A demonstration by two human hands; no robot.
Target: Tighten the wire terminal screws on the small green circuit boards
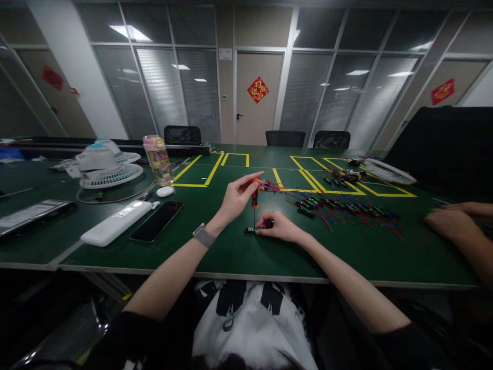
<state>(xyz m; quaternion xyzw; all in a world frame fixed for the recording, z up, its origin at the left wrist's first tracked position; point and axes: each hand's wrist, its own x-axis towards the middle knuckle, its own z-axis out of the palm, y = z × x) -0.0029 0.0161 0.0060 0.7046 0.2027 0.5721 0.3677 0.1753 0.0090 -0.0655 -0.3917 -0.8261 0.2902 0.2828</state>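
My left hand [236, 198] pinches the orange handle of a small screwdriver [254, 195], held upright with its tip down on a small green circuit board [251, 230]. My right hand [279, 226] lies on the green table [231, 252] with its fingers closed on that board, pressing it down. A grey watch band is on my left wrist. Just right of my hands lies a spread of several similar green boards with red and blue wires [346, 208].
A black phone [157, 221] and a white remote-like device [115, 222] lie to the left. Behind them stand a pink bottle [157, 159], a white mouse [165, 191] and a fan [110, 167]. Another person's hands [450, 221] rest at the right. Yellow tape marks the table.
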